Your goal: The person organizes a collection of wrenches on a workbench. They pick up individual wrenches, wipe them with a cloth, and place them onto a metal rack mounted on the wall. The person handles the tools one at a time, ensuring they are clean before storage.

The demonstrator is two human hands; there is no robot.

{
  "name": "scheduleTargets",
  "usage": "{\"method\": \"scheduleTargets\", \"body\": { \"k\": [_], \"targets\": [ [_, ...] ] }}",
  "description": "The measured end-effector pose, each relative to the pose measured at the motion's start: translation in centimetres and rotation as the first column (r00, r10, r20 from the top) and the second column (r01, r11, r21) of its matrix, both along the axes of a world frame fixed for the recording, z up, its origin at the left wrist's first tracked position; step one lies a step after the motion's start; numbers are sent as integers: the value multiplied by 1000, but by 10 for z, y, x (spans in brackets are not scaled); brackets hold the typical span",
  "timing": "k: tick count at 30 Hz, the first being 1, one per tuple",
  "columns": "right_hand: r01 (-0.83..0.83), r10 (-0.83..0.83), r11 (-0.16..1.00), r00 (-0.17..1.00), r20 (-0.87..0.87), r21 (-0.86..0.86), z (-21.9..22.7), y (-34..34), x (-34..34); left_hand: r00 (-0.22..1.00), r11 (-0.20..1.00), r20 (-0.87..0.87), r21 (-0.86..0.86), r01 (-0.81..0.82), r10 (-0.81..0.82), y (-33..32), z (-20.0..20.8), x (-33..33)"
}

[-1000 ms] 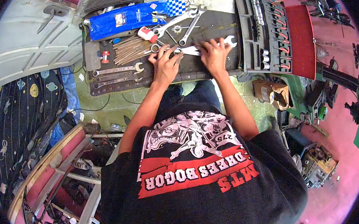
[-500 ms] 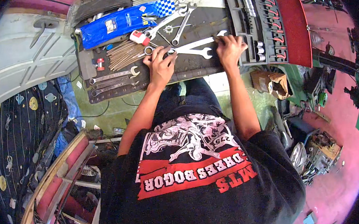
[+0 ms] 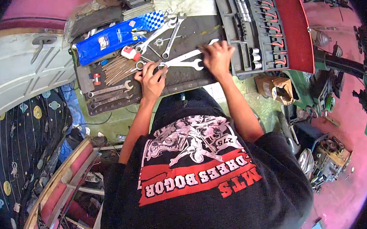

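Two long combination wrenches lie crosswise on the dark mat (image 3: 180, 77), their shafts close together at the left and spreading apart rightward. Bent fingers of my left hand (image 3: 151, 81) are closed over the shaft of the lower wrench (image 3: 188, 64) beside its ring end; they partly hide it. My right hand (image 3: 219, 60) has curled fingers at the open jaw of the upper wrench (image 3: 191, 55), covering part of that jaw. Left of my left hand lie several smaller wrenches (image 3: 108, 91) in a row. Further back, larger wrenches (image 3: 171, 38) lie at an angle.
A bundle of thin brown rods (image 3: 122, 71), a white bottle with a red cap (image 3: 130, 53) and a blue pouch (image 3: 115, 37) lie at the back left. On the right stands an open toolbox tray (image 3: 233, 28) with sockets and red-handled tools. A paper bag (image 3: 278, 87) sits beyond it.
My right hand has shifted a little left, onto the upper wrench's jaw. My left hand stays at the ring ends. The whole view has shifted, and the wrenches keep their places on the mat.
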State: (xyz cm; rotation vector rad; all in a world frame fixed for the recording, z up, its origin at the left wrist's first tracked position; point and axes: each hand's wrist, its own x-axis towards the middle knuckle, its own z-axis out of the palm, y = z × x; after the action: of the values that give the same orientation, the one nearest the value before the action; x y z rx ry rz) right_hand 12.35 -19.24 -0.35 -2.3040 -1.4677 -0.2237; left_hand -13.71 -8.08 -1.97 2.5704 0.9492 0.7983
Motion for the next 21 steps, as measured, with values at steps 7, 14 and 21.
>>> {"method": "scheduleTargets", "body": {
  "k": [7, 14, 21],
  "targets": [
    [67, -67, 998, 998, -19, -15, -2, -18, 40, 999, 1000, -42, -8, -6, 5, -1, -1, -1],
    [-56, 47, 967, 998, -42, -247, 31, -14, 32, 995, 991, -44, -94, -98, 94, -11, 16, 4],
    [-506, 466, 840, 857, -220, -194, 51, 31, -7, 883, 878, -21, -97, -469, 470, -33, 19, -3]
  ]
}}
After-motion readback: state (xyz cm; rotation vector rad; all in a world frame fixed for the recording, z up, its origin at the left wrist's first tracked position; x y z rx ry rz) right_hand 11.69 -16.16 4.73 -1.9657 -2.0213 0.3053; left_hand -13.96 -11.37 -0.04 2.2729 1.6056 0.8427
